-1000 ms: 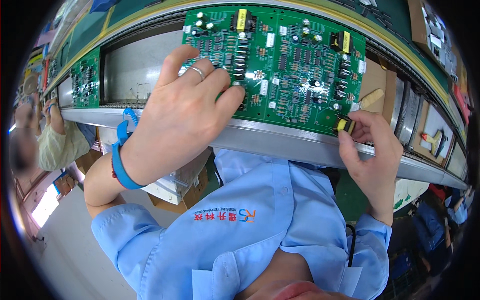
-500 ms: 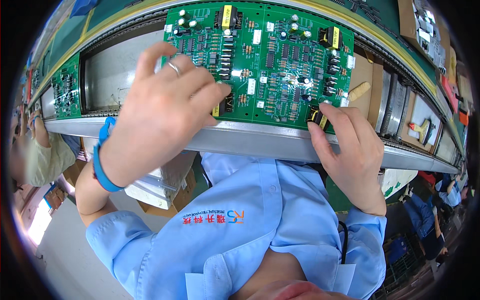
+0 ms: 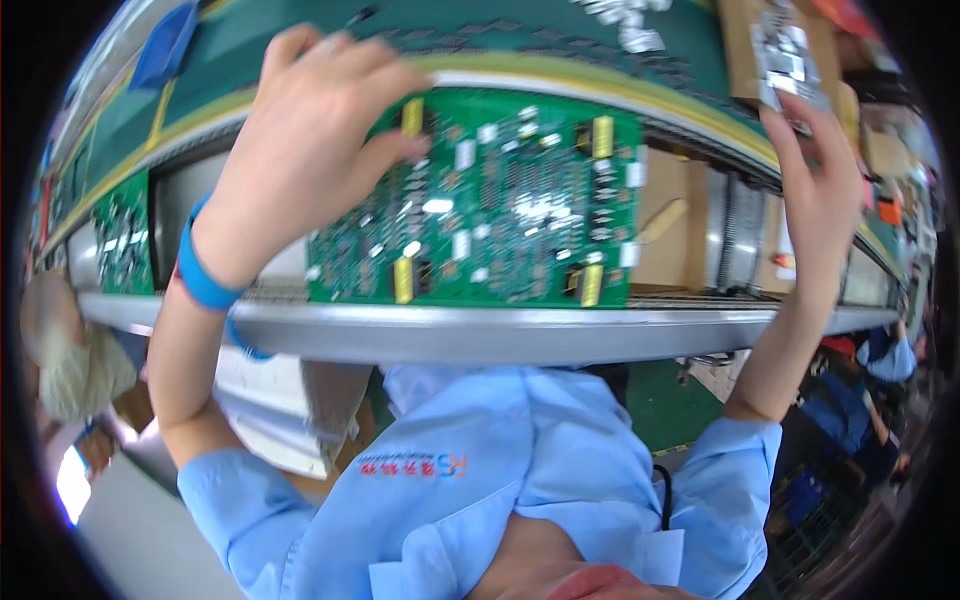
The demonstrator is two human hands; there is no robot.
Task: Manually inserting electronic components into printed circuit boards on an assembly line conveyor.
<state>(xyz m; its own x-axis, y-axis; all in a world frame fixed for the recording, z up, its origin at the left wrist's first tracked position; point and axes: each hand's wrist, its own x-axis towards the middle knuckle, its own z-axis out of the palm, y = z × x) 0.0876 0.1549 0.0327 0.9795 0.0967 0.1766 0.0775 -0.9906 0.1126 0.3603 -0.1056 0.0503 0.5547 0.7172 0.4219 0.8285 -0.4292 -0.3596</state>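
A green circuit board (image 3: 480, 290) lies across the conveyor rails, crowded with small parts and several black-and-yellow transformers (image 3: 597, 137). My left hand (image 3: 320, 140), slightly smeared by motion, is over its far left corner. The thumb is apart from the bent fingers beside a transformer (image 3: 413, 118), and nothing shows between them. Out to the far right, my right hand (image 3: 825, 175) reaches with extended fingers to silvery pieces (image 3: 785, 50) in a cardboard box (image 3: 740, 50). Its thumb and forefinger look apart; whether the tips touch a piece is blurred.
The metal front rail (image 3: 500, 335) runs between me and the board. Another green board (image 3: 122, 235) sits farther left on the line. Dark strips of parts (image 3: 560, 40) and white pieces (image 3: 640, 38) lie on the green bench behind. A co-worker (image 3: 85, 350) is at the left.
My right hand has left the near-right transformer and moved far right to the box. The left hand has lifted from the board's near-left area toward its far corner. The view has shifted.
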